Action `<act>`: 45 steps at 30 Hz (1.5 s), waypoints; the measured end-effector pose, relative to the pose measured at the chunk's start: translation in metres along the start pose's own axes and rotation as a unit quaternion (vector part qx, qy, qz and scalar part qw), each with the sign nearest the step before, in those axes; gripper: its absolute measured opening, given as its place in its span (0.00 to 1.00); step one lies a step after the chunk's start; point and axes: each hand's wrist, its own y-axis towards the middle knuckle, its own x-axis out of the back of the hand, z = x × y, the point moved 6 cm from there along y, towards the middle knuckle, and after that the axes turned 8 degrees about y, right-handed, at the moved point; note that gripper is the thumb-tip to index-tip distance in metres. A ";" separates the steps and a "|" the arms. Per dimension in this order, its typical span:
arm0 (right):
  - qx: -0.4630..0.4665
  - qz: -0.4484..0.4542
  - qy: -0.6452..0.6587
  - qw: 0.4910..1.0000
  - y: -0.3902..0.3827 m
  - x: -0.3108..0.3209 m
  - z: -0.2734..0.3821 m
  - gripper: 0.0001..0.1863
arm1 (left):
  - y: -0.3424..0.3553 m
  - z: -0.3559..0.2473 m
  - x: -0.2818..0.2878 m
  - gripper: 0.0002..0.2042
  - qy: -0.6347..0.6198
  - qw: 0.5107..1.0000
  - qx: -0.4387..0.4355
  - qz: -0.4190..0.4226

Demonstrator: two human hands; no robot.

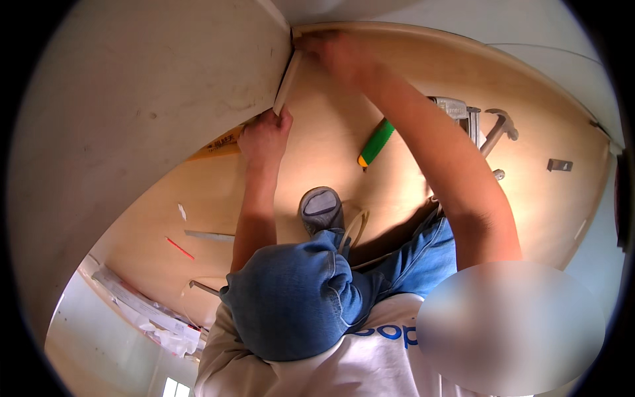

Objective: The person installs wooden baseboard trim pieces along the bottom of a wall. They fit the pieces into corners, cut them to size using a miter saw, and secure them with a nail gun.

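A narrow pale trim strip (288,83) lies along the base of a large whitish panel (165,86), by the corner with the back wall. My left hand (264,137) is closed at the strip's near end, thumb and fingers against it. At the far end, in the corner, my right hand (337,54) is bent over the strip. Motion blurs it and its fingertips are partly hidden, so its grip is unclear. A dark gap shows between strip and panel.
On the wood-coloured floor lie a green and yellow utility knife (376,142), a claw hammer (501,130), a silvery tool (452,108) partly behind my right arm, and a small metal block (559,165). Leftward are a red stick (179,247) and a flat grey strip (209,235).
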 end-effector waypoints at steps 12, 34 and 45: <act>0.201 0.001 -0.171 0.965 0.016 0.012 0.000 0.19 | 0.005 -0.005 -0.012 0.30 0.045 0.996 -0.002 0.081; 0.076 0.017 -0.029 0.997 0.008 -0.010 -0.023 0.24 | -0.004 -0.002 -0.016 0.31 0.034 0.999 -0.003 0.033; 0.039 -0.017 0.060 0.997 -0.004 -0.012 -0.023 0.24 | -0.004 -0.003 -0.013 0.30 0.022 0.999 -0.018 0.035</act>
